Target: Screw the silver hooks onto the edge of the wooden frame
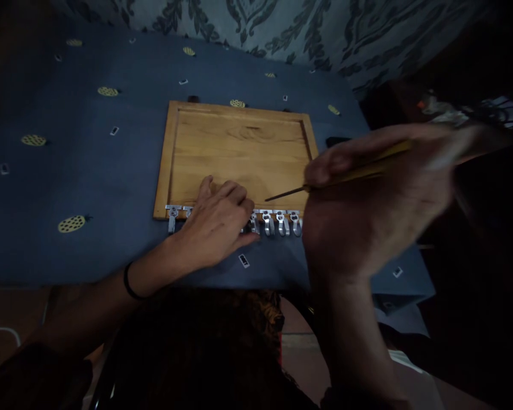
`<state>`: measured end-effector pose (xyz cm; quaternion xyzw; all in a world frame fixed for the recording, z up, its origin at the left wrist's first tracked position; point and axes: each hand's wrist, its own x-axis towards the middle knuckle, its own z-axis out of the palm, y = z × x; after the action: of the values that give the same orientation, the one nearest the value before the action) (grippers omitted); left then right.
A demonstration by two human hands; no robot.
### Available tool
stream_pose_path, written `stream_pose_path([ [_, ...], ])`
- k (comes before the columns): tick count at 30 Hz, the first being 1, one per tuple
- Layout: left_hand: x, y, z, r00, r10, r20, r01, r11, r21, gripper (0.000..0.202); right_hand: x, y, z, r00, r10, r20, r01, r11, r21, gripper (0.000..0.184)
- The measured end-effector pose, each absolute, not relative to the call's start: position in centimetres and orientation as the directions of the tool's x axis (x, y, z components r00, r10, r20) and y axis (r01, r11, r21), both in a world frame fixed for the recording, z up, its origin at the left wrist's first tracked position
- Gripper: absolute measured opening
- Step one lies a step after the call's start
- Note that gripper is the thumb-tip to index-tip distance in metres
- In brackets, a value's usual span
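A framed wooden board (pixel 243 142) lies flat on the table, with a row of silvery metal hooks (pixel 281 222) along its near edge. My left hand (pixel 216 225) is bent over this edge, fingertips on the wood and thumb in front, closed around the edge by the hooks. It covers the middle of the row. My right hand (pixel 371 199), smeared by motion, is wrapped round a screwdriver (pixel 286 193) with a yellow handle and a thin dark shaft. The screwdriver's tip points left, just above the hooks and right of my left hand; whether it touches the wood, I cannot tell.
A blue tablecloth (pixel 89 188) with pineapple prints covers the table. Behind stands a patterned wall (pixel 248 28). A dark object (pixel 337 140) lies right of the board, partly behind my right hand. Farther right, dim clutter (pixel 448 111) sits beyond the table.
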<state>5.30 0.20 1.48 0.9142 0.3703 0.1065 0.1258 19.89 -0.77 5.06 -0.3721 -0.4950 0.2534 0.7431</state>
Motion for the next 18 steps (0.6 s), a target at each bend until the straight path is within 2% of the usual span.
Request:
stream_pose_path([
  [7,5.3,0.2,1.6,0.7,0.709,0.09,0.658,-0.689,0.304,0.034,19.7,-0.6,4.8,0.327,0.77,0.548,-0.183,0.62,-0.763,0.031],
  [18,5.4,0.3,1.3,0.698,0.703,0.136,0.649,-0.701,0.294,0.032,19.4,-0.1,3.7,0.292,0.823,0.487,-0.207,0.551,-0.808,0.031],
])
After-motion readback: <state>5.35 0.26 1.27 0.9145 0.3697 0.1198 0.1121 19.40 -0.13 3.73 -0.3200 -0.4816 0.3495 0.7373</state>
